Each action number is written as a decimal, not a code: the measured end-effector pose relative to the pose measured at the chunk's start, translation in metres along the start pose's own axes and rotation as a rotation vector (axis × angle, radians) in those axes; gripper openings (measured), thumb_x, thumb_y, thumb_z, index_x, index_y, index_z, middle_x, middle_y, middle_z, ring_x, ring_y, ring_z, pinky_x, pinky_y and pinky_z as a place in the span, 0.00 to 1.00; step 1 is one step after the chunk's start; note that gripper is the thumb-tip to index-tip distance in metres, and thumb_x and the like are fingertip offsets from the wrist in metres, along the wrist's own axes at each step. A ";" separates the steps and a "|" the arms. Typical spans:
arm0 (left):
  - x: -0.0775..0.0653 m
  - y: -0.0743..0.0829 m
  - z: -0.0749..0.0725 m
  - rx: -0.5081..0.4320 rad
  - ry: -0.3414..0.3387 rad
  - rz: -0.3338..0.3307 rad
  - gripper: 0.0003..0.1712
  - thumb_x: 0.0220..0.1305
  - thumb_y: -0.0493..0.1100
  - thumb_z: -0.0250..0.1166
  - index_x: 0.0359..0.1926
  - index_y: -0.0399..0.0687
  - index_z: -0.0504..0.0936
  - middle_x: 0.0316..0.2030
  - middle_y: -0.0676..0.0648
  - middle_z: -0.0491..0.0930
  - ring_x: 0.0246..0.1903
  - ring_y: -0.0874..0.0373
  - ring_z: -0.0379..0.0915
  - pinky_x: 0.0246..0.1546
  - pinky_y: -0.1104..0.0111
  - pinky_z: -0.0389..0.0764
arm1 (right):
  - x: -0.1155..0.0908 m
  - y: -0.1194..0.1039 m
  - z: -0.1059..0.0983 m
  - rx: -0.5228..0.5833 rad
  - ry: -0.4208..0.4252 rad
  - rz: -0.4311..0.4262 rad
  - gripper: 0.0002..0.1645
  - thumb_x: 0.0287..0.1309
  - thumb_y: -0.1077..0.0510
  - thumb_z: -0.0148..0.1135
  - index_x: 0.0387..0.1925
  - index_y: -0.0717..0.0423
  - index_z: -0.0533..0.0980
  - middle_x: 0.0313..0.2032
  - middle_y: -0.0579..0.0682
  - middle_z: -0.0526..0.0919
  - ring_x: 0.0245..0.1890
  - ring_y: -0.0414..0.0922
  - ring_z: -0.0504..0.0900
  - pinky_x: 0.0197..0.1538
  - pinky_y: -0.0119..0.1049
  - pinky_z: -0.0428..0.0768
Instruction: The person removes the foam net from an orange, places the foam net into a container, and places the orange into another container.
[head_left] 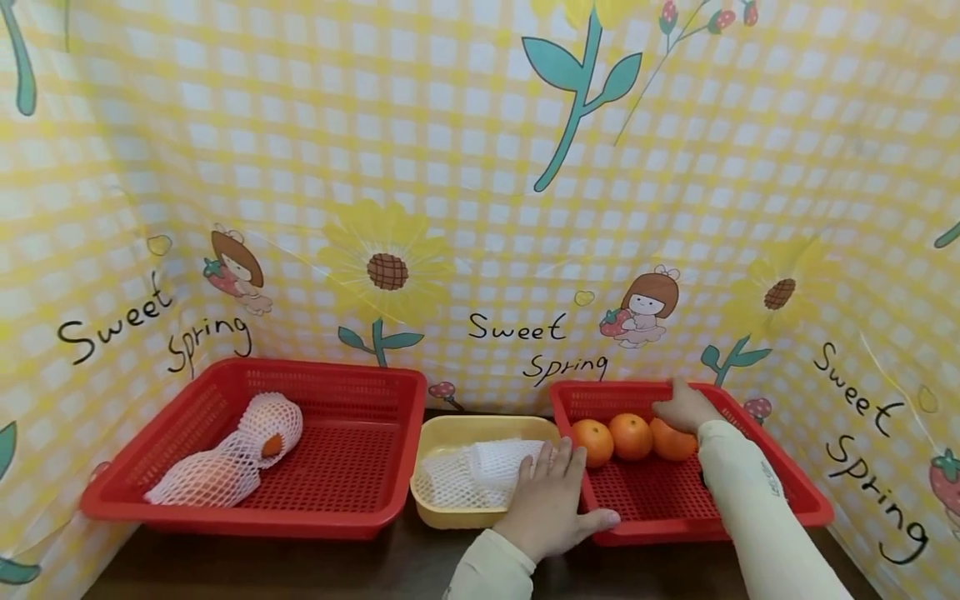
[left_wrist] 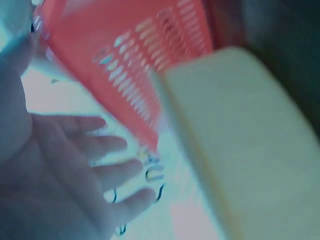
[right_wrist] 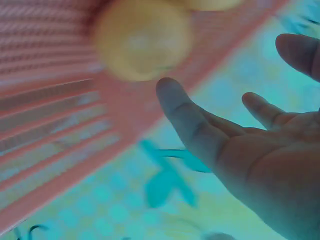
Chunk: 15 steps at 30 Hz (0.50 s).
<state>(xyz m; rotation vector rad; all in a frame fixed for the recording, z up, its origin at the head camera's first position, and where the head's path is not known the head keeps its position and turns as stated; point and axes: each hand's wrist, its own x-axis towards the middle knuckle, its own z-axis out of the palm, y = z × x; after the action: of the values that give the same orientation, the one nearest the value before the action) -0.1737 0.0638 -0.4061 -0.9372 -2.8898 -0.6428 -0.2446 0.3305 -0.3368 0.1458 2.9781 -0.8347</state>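
Note:
My right hand [head_left: 686, 407] hangs over the back right of the right red basket [head_left: 637, 533], beside the rightmost orange [head_left: 670, 443]. In the right wrist view its fingers [right_wrist: 195, 127] are spread, with one fingertip close to a blurred fruit and nothing gripped. Two more oranges [head_left: 631, 436] sit in a row to the left. My left hand [head_left: 546, 508] is above the yellow basket [head_left: 450, 518] and the near left rim of the red one, fingers spread and palm down. White foam net sleeves [head_left: 491, 467] lie in the yellow basket, partly hidden behind this hand.
A larger red basket [head_left: 360, 517] on the left holds two fruits in white foam nets [head_left: 210, 477]. All the baskets stand on a dark table [head_left: 300, 571]. A yellow checked cloth [head_left: 465, 250] walls in the back and both sides.

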 end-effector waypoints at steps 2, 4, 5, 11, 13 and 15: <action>-0.004 -0.007 -0.009 -0.009 -0.020 0.018 0.54 0.63 0.77 0.55 0.78 0.49 0.60 0.77 0.43 0.53 0.76 0.43 0.44 0.70 0.43 0.52 | -0.014 -0.020 0.004 0.027 0.030 -0.054 0.43 0.70 0.54 0.53 0.72 0.75 0.48 0.67 0.80 0.58 0.65 0.74 0.62 0.64 0.66 0.63; -0.009 -0.015 -0.021 -0.018 -0.032 0.030 0.52 0.64 0.74 0.57 0.78 0.50 0.60 0.78 0.43 0.51 0.76 0.43 0.42 0.70 0.43 0.50 | -0.031 -0.041 0.010 0.055 0.057 -0.110 0.42 0.71 0.52 0.54 0.74 0.71 0.50 0.69 0.78 0.56 0.67 0.73 0.61 0.64 0.67 0.62; -0.012 -0.019 -0.027 -0.015 -0.025 0.030 0.51 0.65 0.73 0.57 0.78 0.50 0.60 0.78 0.43 0.51 0.76 0.43 0.42 0.70 0.43 0.50 | -0.041 -0.051 0.014 0.067 0.069 -0.133 0.43 0.71 0.51 0.54 0.75 0.70 0.50 0.70 0.77 0.55 0.67 0.73 0.60 0.64 0.68 0.61; -0.039 -0.043 -0.071 0.024 0.042 -0.036 0.42 0.67 0.67 0.61 0.74 0.50 0.68 0.75 0.39 0.57 0.76 0.40 0.45 0.69 0.41 0.52 | -0.091 -0.106 0.048 0.107 0.166 -0.277 0.40 0.70 0.50 0.58 0.74 0.64 0.58 0.70 0.71 0.60 0.68 0.69 0.63 0.64 0.67 0.63; -0.052 -0.055 -0.087 0.037 0.060 -0.076 0.39 0.67 0.64 0.63 0.71 0.47 0.71 0.73 0.37 0.61 0.74 0.38 0.48 0.69 0.40 0.52 | -0.102 -0.121 0.065 0.136 0.194 -0.341 0.37 0.69 0.53 0.60 0.72 0.64 0.62 0.68 0.69 0.65 0.67 0.66 0.65 0.64 0.65 0.64; -0.064 -0.068 -0.101 0.043 0.082 -0.124 0.38 0.67 0.62 0.64 0.69 0.44 0.73 0.71 0.35 0.64 0.73 0.36 0.51 0.68 0.38 0.52 | -0.108 -0.134 0.083 0.170 0.215 -0.392 0.35 0.67 0.55 0.63 0.71 0.63 0.66 0.67 0.66 0.68 0.65 0.64 0.69 0.64 0.62 0.67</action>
<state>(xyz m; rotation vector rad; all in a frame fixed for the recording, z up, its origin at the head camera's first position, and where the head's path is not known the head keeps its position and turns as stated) -0.1692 -0.0621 -0.3496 -0.7133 -2.8939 -0.6086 -0.1492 0.1649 -0.3311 -0.3808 3.1832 -1.1799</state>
